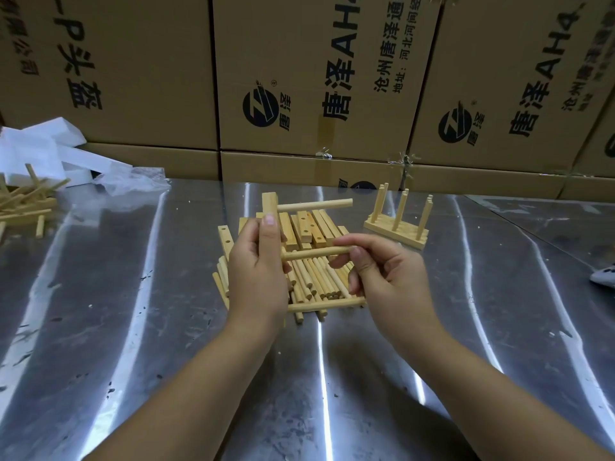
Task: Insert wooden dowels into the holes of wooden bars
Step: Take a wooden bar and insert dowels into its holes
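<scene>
Over the bench (133, 327), above the loose pile (311, 281) of dowels, the left hand (256, 277) is gripping an upright bar (269, 202), fingers wrapped round it; the right hand (382, 281) is pinching the middle dowel (312, 253), probably seating it; a straight leftward push is being called for.

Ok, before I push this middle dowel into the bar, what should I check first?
1. Bar held upright in the left hand: ok.
2. Right hand pinches the middle dowel near its free end: ok.
3. Middle dowel lined up with its hole: cannot tell, the left hand hides the joint.
4. Top dowel sticks sideways out of the bar: ok.
5. Bottom dowel seated in the bar: cannot tell, its near end is hidden behind the left hand.
6. Spare dowels piled on the table under the hands: ok.
</scene>
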